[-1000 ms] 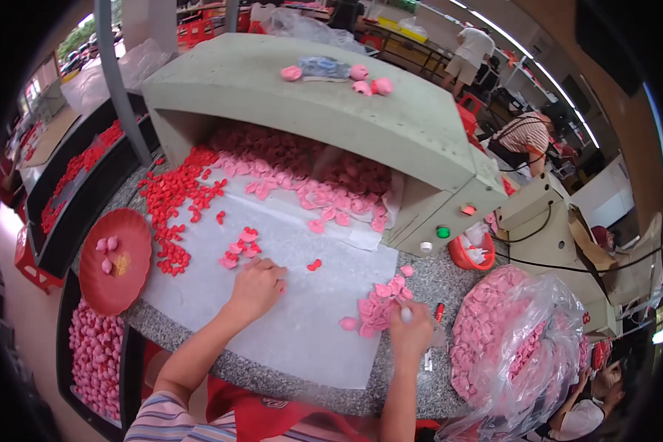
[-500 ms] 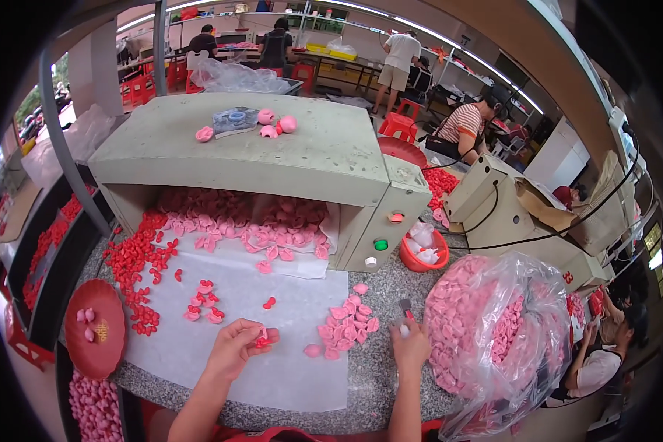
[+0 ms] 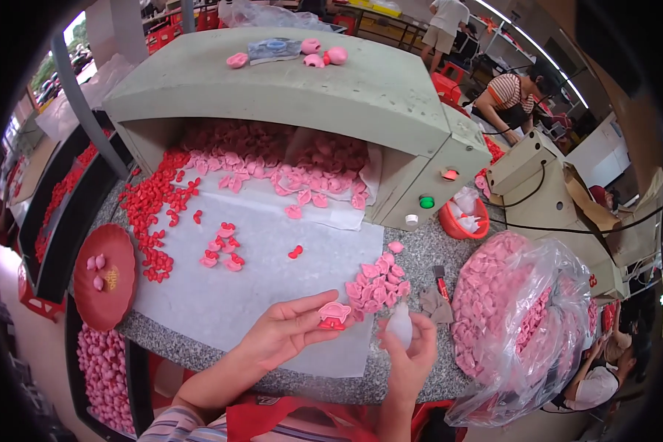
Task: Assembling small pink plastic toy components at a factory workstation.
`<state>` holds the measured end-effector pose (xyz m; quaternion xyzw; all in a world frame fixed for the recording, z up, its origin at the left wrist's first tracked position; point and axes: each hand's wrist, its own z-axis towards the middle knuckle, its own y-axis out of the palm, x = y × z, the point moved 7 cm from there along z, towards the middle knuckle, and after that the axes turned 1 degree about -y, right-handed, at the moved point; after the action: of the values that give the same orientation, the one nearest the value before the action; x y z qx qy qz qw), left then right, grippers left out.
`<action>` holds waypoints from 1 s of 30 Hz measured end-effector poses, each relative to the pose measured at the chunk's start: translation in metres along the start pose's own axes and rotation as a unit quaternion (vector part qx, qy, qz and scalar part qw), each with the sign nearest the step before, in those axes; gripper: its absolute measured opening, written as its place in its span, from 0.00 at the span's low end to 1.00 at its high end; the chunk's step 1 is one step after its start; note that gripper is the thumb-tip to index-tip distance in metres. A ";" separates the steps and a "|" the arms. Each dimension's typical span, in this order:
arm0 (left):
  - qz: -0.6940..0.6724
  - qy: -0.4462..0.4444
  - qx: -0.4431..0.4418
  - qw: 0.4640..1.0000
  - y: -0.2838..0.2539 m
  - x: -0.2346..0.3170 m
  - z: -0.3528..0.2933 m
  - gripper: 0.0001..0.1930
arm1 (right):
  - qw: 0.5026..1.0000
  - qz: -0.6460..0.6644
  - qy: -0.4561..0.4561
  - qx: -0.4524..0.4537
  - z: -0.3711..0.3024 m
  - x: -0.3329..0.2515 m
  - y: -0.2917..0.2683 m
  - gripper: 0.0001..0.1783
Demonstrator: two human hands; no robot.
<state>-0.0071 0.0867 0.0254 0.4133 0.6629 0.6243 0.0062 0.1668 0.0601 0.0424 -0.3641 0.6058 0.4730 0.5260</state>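
Near the front of the table, my left hand (image 3: 281,333) pinches a small pink and red plastic part (image 3: 334,315), its hollow side showing. My right hand (image 3: 412,353) grips a small whitish squeeze bottle (image 3: 400,326), held upright just right of that part without touching it. Behind the bottle lies a pile of pink shell-shaped pieces (image 3: 376,283) at the white sheet's (image 3: 265,295) right edge. A lone red piece (image 3: 295,252) and a small group of pink-and-red pieces (image 3: 225,247) rest on the sheet. My right palm is partly hidden.
A grey-green machine (image 3: 272,85) with pink pieces in its opening stands behind. Red pieces (image 3: 151,214) and a red dish (image 3: 88,302) lie left. On the right are a brush (image 3: 440,283), grey cloth (image 3: 436,304), red bowl (image 3: 465,228) and plastic bag of pink pieces (image 3: 493,309).
My right hand has lifted the squeeze bottle from beside the brush and moved toward my left hand. My left hand has come right, turning the part's hollow side up. The view has shifted.
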 end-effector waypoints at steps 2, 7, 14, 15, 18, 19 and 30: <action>-0.011 -0.007 -0.027 1.000 0.000 -0.002 -0.002 0.22 | 0.998 -0.040 -0.044 0.034 -0.013 -0.013 0.003 0.20; -0.064 -0.008 -0.009 0.998 -0.007 -0.011 -0.007 0.21 | 0.920 -0.237 -0.310 -0.024 -0.042 -0.050 0.028 0.19; -0.093 -0.014 -0.003 0.996 -0.010 -0.016 -0.010 0.23 | 0.872 -0.303 -0.376 -0.083 -0.054 -0.064 0.050 0.17; -0.093 -0.015 -0.002 0.996 -0.010 -0.016 -0.010 0.23 | 0.871 -0.303 -0.378 -0.081 -0.054 -0.064 0.051 0.17; -0.112 -0.024 -0.011 0.993 -0.007 -0.015 -0.009 0.23 | 0.865 -0.300 -0.394 -0.082 -0.053 -0.064 0.056 0.17; -0.105 -0.019 -0.007 0.994 -0.008 -0.015 -0.009 0.23 | 0.865 -0.300 -0.393 -0.081 -0.053 -0.063 0.056 0.17; -0.087 -0.014 -0.001 0.996 -0.008 -0.015 -0.011 0.23 | 0.878 -0.292 -0.360 -0.118 -0.050 -0.058 0.061 0.15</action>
<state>-0.0071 0.0704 0.0136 0.3633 0.6951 0.6163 0.0704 0.1052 0.0270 0.1106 -0.3882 0.1806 0.4640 0.7755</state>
